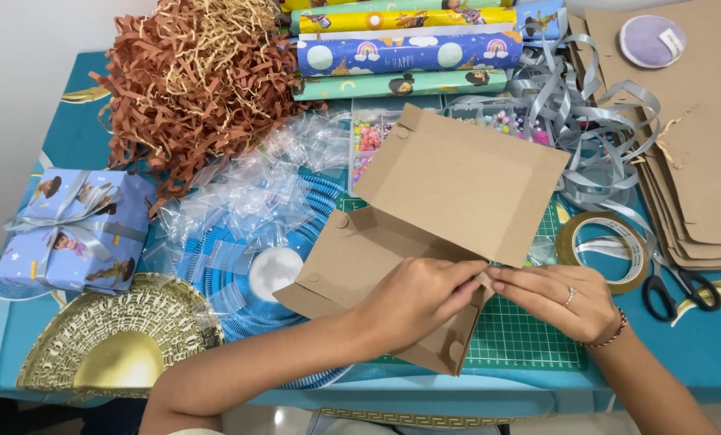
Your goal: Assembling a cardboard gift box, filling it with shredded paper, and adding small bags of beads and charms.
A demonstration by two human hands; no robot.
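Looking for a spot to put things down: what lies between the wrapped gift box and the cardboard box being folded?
Clear plastic bags over a blue ribbed disc, seen in the head view.

A wrapped gift, shredded paper, tape roll and scissors lie around.

The cardboard box hides much of the green cutting mat; the bead tray's contents are too small to tell.
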